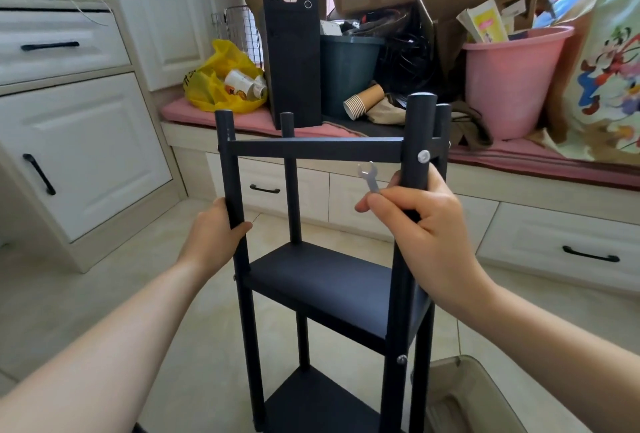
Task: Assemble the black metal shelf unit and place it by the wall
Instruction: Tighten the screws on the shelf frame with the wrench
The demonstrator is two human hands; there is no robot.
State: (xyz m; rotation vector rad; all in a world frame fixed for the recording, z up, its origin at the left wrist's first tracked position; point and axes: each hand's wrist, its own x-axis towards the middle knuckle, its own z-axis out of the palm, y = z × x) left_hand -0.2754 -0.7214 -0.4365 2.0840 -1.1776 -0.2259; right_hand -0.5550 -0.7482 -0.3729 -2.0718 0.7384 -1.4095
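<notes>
Two hands steady the black shelf [329, 280] standing on the floor [166, 269] by the bench drawers [266, 205]: left hand [216, 228] wrapped round its left post [229, 169], right hand [417, 221] round its right post [419, 127], pinching a small spanner [369, 179] too.

One head-worn wide-angle view, facing forward and down. Close on shelf unit [322, 276], dead centre to 6 o'clock. Farther off at 12 o'clock, cushioned bench [540, 164].
</notes>
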